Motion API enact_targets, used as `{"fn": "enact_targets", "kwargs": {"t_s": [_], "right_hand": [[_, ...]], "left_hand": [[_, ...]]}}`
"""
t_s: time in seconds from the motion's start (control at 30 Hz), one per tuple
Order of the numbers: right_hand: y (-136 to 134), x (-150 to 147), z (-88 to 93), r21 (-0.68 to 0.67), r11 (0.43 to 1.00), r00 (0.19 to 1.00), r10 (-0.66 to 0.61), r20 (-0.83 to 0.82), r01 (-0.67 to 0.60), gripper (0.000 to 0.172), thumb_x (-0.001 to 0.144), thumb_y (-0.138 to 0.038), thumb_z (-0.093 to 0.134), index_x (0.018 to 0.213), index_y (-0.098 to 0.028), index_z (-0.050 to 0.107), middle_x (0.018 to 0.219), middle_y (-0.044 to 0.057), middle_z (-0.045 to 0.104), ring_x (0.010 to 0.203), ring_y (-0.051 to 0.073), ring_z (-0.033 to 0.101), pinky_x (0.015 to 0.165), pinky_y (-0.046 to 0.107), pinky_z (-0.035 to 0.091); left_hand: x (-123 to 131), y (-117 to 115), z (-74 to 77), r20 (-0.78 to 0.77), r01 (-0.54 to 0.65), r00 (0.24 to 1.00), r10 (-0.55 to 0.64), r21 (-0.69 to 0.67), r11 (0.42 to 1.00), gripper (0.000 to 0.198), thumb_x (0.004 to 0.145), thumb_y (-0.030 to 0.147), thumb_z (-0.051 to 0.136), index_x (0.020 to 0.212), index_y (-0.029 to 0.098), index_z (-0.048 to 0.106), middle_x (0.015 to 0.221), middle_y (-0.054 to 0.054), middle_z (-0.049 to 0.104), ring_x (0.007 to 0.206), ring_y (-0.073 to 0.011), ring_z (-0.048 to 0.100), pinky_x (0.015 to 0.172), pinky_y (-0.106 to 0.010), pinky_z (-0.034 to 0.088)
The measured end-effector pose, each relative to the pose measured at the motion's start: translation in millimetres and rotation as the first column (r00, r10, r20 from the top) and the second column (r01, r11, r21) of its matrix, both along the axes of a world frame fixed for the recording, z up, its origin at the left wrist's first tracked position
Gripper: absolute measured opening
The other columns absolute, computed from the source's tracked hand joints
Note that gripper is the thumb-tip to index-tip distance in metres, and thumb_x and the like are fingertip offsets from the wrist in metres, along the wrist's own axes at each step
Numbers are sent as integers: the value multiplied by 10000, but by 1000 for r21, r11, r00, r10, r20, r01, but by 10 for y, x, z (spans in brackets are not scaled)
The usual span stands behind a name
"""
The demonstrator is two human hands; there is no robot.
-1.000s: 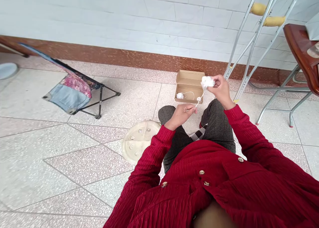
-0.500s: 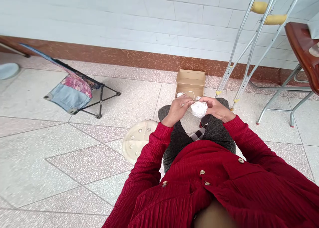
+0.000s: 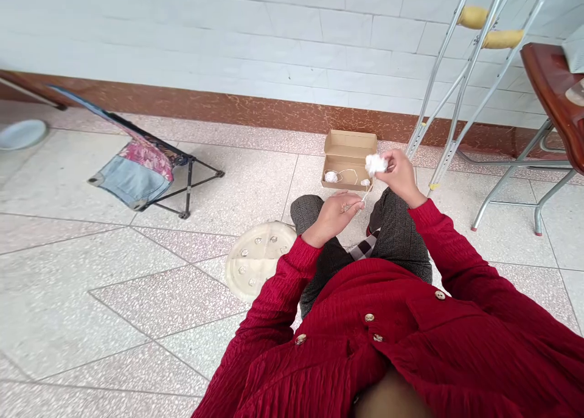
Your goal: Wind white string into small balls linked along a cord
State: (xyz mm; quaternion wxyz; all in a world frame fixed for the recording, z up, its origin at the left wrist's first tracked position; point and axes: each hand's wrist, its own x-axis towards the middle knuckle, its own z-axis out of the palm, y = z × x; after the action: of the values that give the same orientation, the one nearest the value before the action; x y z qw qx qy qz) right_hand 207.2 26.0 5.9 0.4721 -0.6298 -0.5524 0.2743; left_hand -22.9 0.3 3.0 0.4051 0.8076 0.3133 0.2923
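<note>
Right grip (image 3: 401,176) pinches the yarn ball (image 3: 375,164) — white, fluffy, lumpy — and left grip (image 3: 336,216) its strand (image 3: 366,193).

A speckled grey-and-pink tiled floor (image 3: 150,296) bears an open brown cardboard box (image 3: 345,162) and a blue-and-floral cloth folding chair (image 3: 142,176).

The right hand (image 3: 401,174), fingers (image 3: 389,156) bent, sits beyond the left hand (image 3: 335,216).

Open box (image 3: 349,143), two balls (image 3: 331,176) inside. By box's right edge: right hand (image 3: 399,174) gripping yarn ball (image 3: 375,164). Nearer than box: left hand (image 3: 336,215) pinching strand (image 3: 366,193).
</note>
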Motion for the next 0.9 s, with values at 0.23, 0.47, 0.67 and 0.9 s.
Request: {"fn": "enact_targets", "kwargs": {"t_s": [0.23, 0.47, 0.67, 0.9], "right_hand": [[-508, -216, -124, -289, 745, 744, 391, -543, -602, 384, 551, -204, 764, 905, -194, 617, 776, -34, 587, 711, 141, 531, 673, 268, 410], [-507, -178, 274, -92, 856, 645, 308, -699, -509, 437, 589, -301, 818, 970, -230, 617, 889, 3, 626, 788, 164, 577, 694, 277, 475], [-252, -224, 421, 33, 942, 760, 289, -582, -333, 478, 704, -408, 739, 1136, -295, 568, 1131, 29, 629, 1007, 215, 609, 809, 351, 541], [-26, -123, -41, -15, 995, 974, 89, -208, -94, 451, 628, -263, 734, 1067, -232, 633, 1042, 45, 630, 902, 212, 603, 794, 361, 512]], "left_hand": [[-37, 257, 72, 72, -72, 995, 66, 82, 994, 289, 977, 391, 565, 860, 203, 751, 988, -55, 764, 1046, -223, 676, 1077, -441, 437], [58, 199, -189, 157, -196, 959, 235, -231, 953, 398, 936, 516, 587, 882, 167, 770, 973, -71, 784, 952, -230, 712, 922, -383, 539], [114, -1, -223, 106, -97, 986, 128, -262, 960, 398, 947, 517, 575, 879, 178, 771, 963, -57, 786, 951, -218, 715, 923, -354, 538], [21, -32, -69, 42, -31, 999, 35, -98, 995, 351, 996, 419, 526, 870, 191, 761, 956, -62, 765, 934, -205, 695, 930, -364, 512]]}}
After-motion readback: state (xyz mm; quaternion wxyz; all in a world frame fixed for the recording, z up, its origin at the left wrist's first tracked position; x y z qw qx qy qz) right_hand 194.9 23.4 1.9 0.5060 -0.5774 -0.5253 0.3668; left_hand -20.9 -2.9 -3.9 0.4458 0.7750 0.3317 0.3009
